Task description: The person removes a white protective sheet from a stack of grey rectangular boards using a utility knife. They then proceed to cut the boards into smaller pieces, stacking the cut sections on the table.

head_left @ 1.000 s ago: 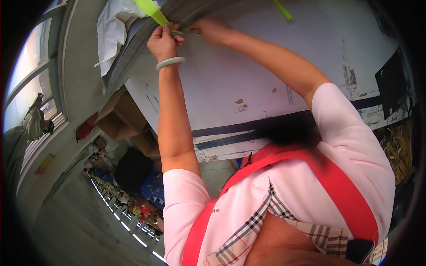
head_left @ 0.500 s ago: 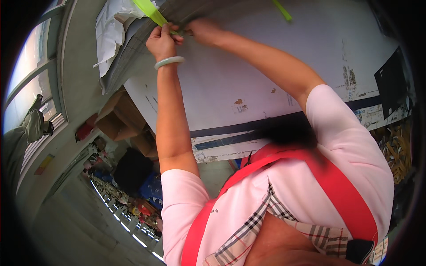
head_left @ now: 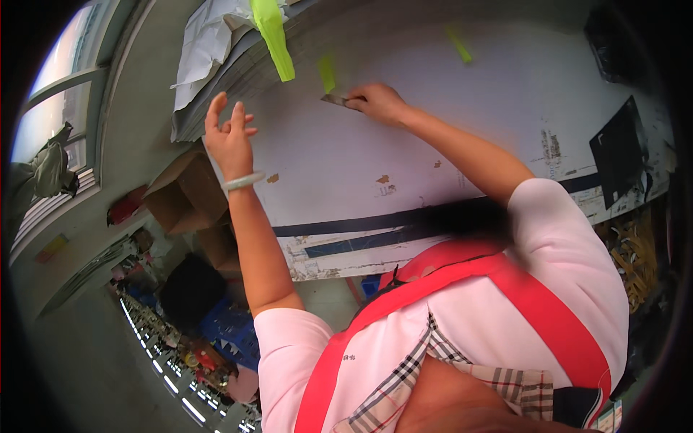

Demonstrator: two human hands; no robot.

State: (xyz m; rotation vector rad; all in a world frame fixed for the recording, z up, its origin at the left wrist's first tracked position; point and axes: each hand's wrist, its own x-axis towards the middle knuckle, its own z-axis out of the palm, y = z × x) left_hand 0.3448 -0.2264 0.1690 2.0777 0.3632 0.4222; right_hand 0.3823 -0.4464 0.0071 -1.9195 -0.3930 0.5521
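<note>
My left hand (head_left: 231,141), with a pale bangle (head_left: 244,181) at its wrist, is raised with fingers apart and holds nothing. Just beyond it, a neon yellow-green strip (head_left: 273,43) hangs over the edge of a stack of grey sheets (head_left: 238,68). My right hand (head_left: 379,103) grips a small flat knife (head_left: 336,99), its metal blade pointing left over the white board. Close to the blade tip is a short yellow-green piece (head_left: 327,73), somewhat blurred. A further yellow-green piece (head_left: 458,45) lies farther right on the board.
The large white tabletop board (head_left: 317,166) has worn patches and a dark band along its near edge. Black flat pieces (head_left: 619,151) lie at its right. Crumpled white paper (head_left: 206,47) tops the stack. Cardboard boxes (head_left: 186,193) stand left, beside the wall and window.
My left hand has let go of the yellow-green strip and drawn back toward me, opening. My right hand has moved nearer and right, bringing the knife into sight. A short yellow-green piece now shows near it.
</note>
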